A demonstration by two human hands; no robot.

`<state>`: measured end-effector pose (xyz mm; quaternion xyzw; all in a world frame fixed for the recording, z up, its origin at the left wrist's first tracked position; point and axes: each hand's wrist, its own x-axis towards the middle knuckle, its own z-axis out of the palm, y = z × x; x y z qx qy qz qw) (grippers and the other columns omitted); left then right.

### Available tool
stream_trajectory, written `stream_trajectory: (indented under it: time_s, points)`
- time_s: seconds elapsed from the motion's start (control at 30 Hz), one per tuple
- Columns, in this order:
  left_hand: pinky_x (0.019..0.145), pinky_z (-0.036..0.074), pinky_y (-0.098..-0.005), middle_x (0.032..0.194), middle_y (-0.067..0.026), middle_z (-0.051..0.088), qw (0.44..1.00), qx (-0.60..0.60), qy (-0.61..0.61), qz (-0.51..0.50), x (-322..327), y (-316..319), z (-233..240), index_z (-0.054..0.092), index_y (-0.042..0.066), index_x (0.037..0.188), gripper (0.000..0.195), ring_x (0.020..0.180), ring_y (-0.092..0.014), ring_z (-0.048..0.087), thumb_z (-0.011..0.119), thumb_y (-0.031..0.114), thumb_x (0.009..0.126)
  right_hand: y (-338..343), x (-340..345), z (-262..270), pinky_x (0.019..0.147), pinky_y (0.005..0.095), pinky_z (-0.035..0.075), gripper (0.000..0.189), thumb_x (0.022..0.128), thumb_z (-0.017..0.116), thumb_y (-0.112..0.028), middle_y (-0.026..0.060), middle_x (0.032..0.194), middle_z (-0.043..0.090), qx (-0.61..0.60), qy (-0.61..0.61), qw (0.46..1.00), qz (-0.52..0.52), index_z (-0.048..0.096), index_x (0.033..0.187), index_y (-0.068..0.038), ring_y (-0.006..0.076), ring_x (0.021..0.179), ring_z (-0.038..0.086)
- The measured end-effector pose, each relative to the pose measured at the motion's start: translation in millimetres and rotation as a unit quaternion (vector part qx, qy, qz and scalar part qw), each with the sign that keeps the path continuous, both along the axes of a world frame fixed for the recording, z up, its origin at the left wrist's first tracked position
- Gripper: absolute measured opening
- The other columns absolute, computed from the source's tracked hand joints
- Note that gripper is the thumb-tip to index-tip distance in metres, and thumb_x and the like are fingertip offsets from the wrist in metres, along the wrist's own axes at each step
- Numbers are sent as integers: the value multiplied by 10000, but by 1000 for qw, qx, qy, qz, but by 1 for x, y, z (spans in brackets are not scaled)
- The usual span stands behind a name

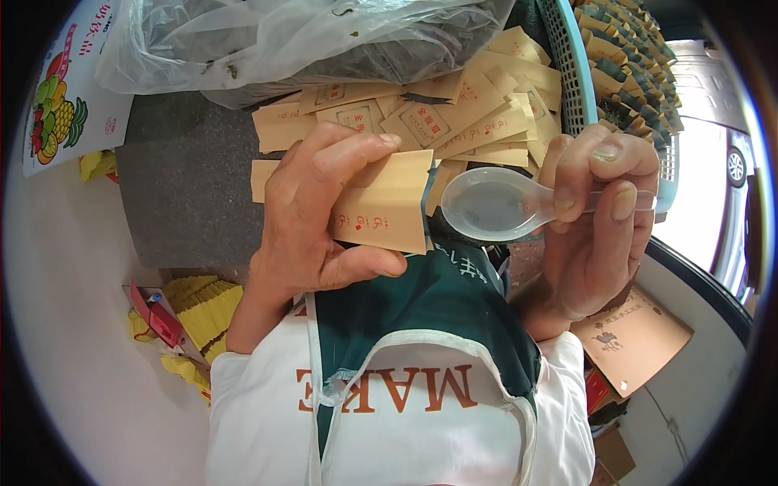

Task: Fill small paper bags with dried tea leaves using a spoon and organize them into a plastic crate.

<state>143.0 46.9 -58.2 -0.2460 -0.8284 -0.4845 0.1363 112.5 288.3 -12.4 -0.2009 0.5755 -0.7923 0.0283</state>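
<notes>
My left hand (310,200) grips a small kraft paper packet (383,197) with red print, its thumb and fingers along the two sides. The packet's dark-lined mouth faces right and looks slightly parted. A clear plastic spoon (486,203) is pinched by the handle in my right hand (598,225). Its bowl appears bare and sits just right of the packet's mouth, apart from it as far as I can see. Behind both hands, a loose pile of similar flat packets (425,121) lies on the dark grey tabletop (182,188).
A large translucent plastic bag (292,48) with dark contents stands at the back. At the right, a light-blue plastic basket (571,67) adjoins many packets standing in rows (632,67). Yellow paper bundles (203,310) lie low at the left; a tan box (632,340) is at lower right.
</notes>
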Motion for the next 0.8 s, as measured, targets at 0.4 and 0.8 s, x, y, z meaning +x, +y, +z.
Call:
stream_trajectory:
  time_s: [0.4, 0.8]
  points:
    - [658, 515, -363, 966, -160, 644, 997, 2, 72, 10, -3, 1, -3, 561, 27, 1209, 787, 788, -286, 634, 728, 635, 737, -1, 0, 0, 575, 203, 395, 256, 1039, 439, -240, 70, 832, 496, 25, 1, 1000, -17, 490, 1174, -29, 92, 668, 424]
    - [654, 497, -363, 944, -122, 621, 996, -72, 43, 14, -4, 5, 9, 608, 52, 1200, 778, 766, -267, 622, 748, 626, 694, -11, 6, 4, 580, 203, 394, 213, 982, 540, -197, 62, 795, 546, 130, 5, 991, -42, 538, 1063, 0, 82, 630, 468]
